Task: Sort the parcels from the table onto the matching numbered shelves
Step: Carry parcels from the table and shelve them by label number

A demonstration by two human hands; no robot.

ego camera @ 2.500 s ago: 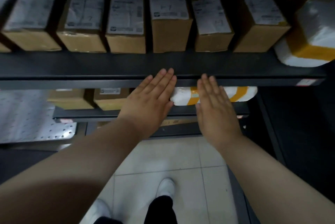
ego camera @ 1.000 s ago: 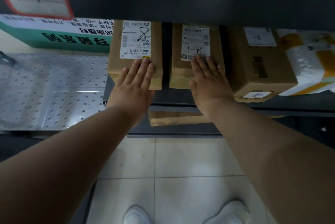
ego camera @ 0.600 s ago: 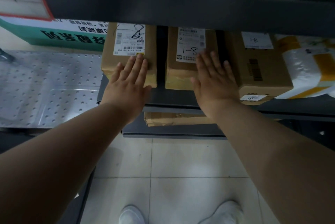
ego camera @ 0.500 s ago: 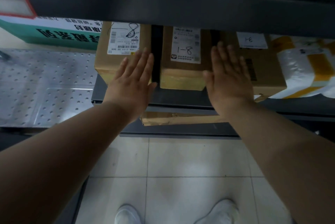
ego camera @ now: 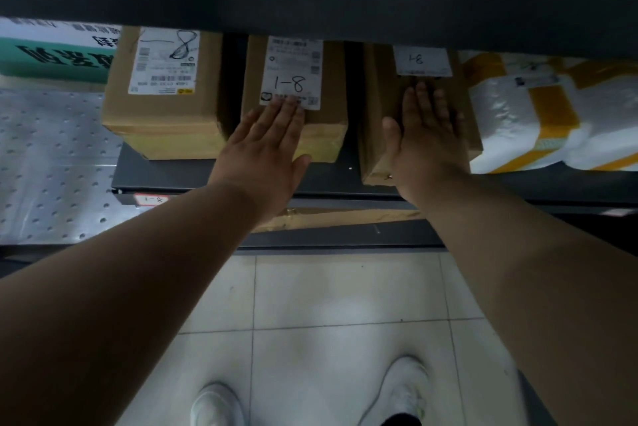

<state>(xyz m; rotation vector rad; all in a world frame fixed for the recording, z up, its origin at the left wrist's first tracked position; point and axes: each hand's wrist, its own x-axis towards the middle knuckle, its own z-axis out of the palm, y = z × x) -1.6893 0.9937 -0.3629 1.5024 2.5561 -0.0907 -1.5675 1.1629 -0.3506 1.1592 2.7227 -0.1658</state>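
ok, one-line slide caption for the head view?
Left hand flat on the box marked 1-8, right hand flat on the neighbouring box, both on the shelf tagged 1-8.

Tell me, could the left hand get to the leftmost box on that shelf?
Probably yes: the left hand lies flat on the middle box, right beside the leftmost box, with nothing between them.

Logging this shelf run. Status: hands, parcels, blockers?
Left hand open, flat on the middle box. Right hand open, flat on the third box. White bag close beside it; no blocker seen.
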